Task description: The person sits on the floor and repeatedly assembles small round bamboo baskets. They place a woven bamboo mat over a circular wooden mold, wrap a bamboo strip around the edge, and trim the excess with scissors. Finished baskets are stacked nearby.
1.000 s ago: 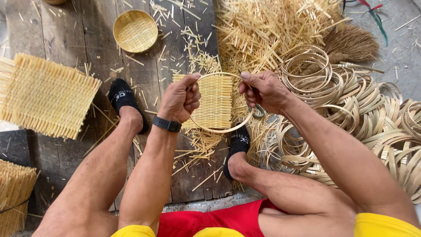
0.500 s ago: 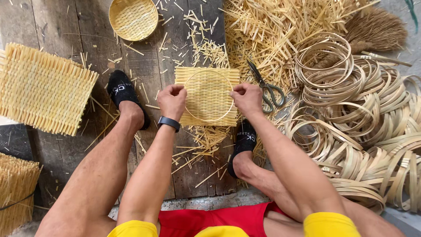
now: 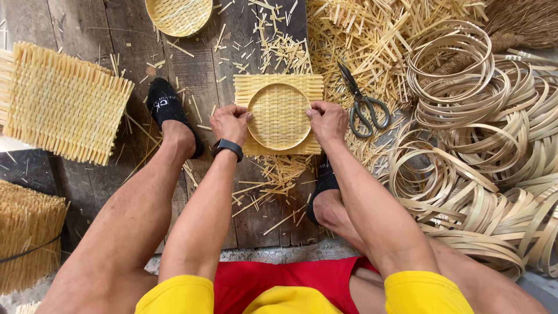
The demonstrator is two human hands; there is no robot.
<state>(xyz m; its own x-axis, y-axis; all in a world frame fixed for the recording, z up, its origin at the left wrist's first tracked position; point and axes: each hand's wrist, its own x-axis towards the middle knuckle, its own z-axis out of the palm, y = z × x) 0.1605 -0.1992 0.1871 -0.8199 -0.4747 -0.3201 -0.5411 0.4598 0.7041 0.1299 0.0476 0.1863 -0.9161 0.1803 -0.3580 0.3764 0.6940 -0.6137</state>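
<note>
Both your hands press a round hoop (image 3: 278, 116) into the square woven mat (image 3: 278, 114) on the floor planks (image 3: 133, 70): left hand (image 3: 231, 123) and right hand (image 3: 327, 120) curled narrowly at its opposite rims. Keep pressure even so the hoop sits centred. Scissors (image 3: 361, 102) lie just right, beside piled hoops (image 3: 482, 134); loose straw clutters below.

The round shallow woven bamboo tray (image 3: 178, 15) is cut off by the top edge. The flat square woven bamboo mat (image 3: 278, 113) is partly hidden beneath a round bamboo hoop (image 3: 279, 116) and both hands' fingertips. The tied bundle of pale bamboo strips (image 3: 26, 241) runs off the left edge.
</note>
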